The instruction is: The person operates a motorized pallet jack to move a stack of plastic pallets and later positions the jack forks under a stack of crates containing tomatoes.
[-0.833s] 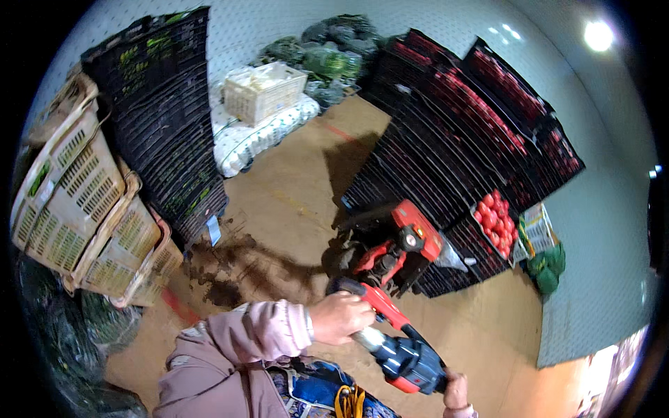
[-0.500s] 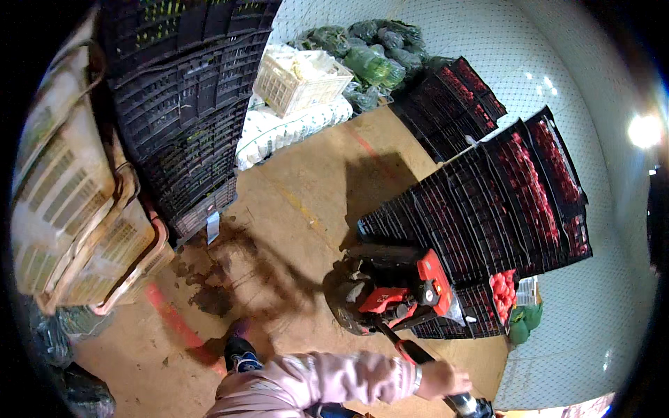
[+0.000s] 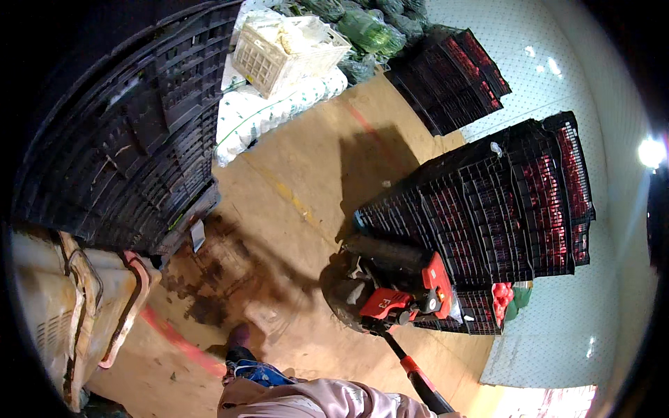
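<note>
My pink left sleeve crosses the lower edge toward the black handle of a red-and-black pallet truck. Only a sliver of my left hand shows at the picture's edge by the handle, and its fingers are cut off. My right hand is out of view. Beyond the truck's body leans a tall stack of black crates filled with red produce. One of my feet, in a dark shoe, is on the floor left of the truck.
Black crates tower at the left, with pale plastic crates below them. At the back, a white crate rests on white wrapped bundles beside bagged greens. Another black crate stack stands against the patterned wall.
The view has shifted, and the left-hand stacks loom larger. My left hand, earlier wrapped round the handle, has dropped almost out of the picture. The handle's end has left the frame.
</note>
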The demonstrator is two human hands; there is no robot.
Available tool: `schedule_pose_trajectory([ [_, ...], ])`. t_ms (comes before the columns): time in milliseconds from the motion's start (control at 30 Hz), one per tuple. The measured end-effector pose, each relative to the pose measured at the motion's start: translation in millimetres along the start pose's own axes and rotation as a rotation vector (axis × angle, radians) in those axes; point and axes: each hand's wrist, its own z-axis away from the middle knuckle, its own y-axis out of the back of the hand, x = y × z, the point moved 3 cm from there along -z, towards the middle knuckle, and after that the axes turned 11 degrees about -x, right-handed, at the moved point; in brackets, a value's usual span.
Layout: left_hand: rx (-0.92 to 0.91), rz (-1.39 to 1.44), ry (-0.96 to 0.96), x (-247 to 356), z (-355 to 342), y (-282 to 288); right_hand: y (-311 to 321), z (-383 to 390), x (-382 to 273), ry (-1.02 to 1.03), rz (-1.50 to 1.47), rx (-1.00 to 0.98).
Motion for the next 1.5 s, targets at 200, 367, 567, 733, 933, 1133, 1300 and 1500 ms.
schedule_pose_trajectory([
  [200, -0.158, 0.001, 0.020, 5, -11, 29, 24, 1, 37, -0.007, -0.008, -0.010],
  [367, -0.330, -0.163, 0.146, 3, -6, 34, 49, -10, 87, 0.108, -0.021, -0.090],
  [567, -0.458, 0.132, 0.259, 15, -7, 73, 68, 3, 75, 0.447, 0.068, -0.580],
  [733, -1.389, 0.555, 0.603, 34, 13, 46, 55, 53, 72, 0.639, 0.086, -0.950],
  [933, -1.311, 0.490, 0.736, 83, 31, 21, 39, 64, 111, 0.979, 0.126, -1.182],
  [1133, -1.369, 0.327, 0.801, 99, 27, 15, 32, 68, 125, 0.997, 0.140, -1.243],
  [1300, -1.317, 0.400, 0.861, 95, 23, -3, 44, 62, 130, 0.971, 0.138, -1.034],
  [1500, -1.270, 0.408, 0.865, 98, 17, -46, 58, 28, 153, 1.041, 0.033, -0.925],
])
